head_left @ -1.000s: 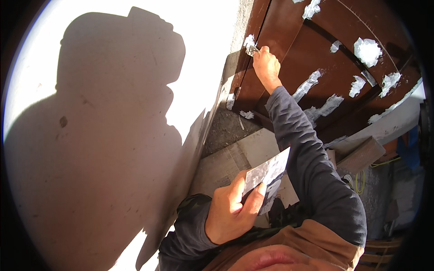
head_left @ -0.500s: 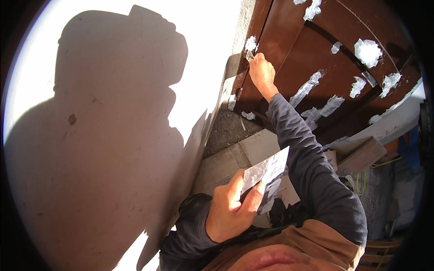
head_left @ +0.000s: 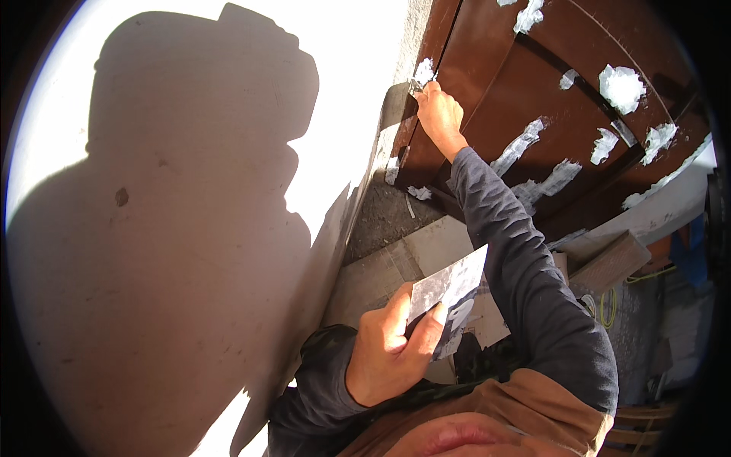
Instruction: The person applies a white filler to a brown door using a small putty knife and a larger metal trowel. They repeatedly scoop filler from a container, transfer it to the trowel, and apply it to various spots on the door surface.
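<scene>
My left hand (head_left: 388, 350) is closed round a wide flat metal blade (head_left: 449, 286) smeared with paste, held low in front of my chest. At the end of my outstretched arm, my right hand (head_left: 442, 114) grips a small metal putty knife (head_left: 416, 88) at a white filler patch (head_left: 425, 71) near the left edge of a brown panelled surface (head_left: 487, 91). More white patches are spread over the panels, including a large blob (head_left: 622, 89) and long streaks.
A pale wall (head_left: 167, 305) fills the left side, carrying my shadow. Below the panels lie flat boards (head_left: 392, 270) on gritty ground, a plank (head_left: 609, 259), yellow cord (head_left: 608, 308) and a blue item (head_left: 685, 251). A pale curved ledge (head_left: 647, 213) borders the panels at right.
My right hand and putty knife dipped slightly down the patch, then moved back up a little and left of where they began. My left hand with the blade has barely shifted.
</scene>
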`<state>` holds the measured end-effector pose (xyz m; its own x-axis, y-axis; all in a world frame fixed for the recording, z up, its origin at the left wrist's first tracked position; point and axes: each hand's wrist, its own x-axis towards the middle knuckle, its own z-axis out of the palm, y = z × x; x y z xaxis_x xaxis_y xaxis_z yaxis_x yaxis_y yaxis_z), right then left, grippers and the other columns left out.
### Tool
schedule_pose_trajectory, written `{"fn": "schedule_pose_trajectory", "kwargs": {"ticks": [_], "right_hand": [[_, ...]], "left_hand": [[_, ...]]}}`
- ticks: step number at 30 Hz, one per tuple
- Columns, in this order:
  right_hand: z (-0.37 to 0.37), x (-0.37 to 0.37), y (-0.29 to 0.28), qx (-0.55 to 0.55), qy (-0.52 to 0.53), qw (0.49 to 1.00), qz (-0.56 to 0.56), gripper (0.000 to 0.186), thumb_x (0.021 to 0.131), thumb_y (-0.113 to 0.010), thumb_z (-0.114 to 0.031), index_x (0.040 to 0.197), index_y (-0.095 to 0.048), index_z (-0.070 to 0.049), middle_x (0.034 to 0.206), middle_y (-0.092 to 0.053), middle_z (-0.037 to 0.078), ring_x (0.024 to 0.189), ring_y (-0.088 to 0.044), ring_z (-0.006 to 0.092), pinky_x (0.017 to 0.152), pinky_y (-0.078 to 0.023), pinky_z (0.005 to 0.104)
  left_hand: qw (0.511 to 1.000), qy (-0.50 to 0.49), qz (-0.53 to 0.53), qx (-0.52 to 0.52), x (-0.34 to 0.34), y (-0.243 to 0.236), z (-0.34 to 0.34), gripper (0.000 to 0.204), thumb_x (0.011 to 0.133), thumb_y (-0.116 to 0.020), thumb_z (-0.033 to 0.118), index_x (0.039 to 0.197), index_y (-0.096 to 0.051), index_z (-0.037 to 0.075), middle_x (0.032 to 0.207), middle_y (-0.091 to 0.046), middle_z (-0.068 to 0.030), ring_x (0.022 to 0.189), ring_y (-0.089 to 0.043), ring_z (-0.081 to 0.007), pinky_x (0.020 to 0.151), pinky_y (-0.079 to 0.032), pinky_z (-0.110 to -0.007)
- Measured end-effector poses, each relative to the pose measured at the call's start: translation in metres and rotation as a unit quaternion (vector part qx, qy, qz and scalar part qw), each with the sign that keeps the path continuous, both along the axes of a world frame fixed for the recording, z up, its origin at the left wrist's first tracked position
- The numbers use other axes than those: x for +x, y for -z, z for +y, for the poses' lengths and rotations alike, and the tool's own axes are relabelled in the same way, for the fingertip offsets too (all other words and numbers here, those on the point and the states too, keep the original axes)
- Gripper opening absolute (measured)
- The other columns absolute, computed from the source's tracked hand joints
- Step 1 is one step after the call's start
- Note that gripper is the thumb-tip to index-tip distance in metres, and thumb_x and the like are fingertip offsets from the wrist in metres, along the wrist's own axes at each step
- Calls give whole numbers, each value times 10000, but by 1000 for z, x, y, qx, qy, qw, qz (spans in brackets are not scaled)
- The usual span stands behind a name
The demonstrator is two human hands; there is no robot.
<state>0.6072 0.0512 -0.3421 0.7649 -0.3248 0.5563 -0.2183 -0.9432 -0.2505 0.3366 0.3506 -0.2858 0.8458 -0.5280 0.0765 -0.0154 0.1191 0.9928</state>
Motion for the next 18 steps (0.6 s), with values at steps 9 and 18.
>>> {"fn": "schedule_pose_trajectory", "kwargs": {"ticks": [9, 18], "right_hand": [[-6, -5, -17, 21, -31, 999, -29, 235, 924, -600, -261, 954, -578, -29, 917, -707, 213, 852, -679, 420, 763, -514, 503], [-7, -20, -18, 90, 11, 994, -53, 221, 912, -620, -270, 968, -604, -57, 862, -707, 209, 868, -681, 413, 781, -507, 505]], "left_hand": [[1000, -4, -21, -3, 0, -2, -1, 220, 957, -589, 107, 1130, -590, -30, 872, -691, -183, 763, -662, -168, 697, -507, -307], [996, -51, 4, -78, 4, 4, -4, 299, 989, -578, 114, 1227, -575, -66, 1047, -703, -119, 940, -627, -132, 862, -488, -277]]}}
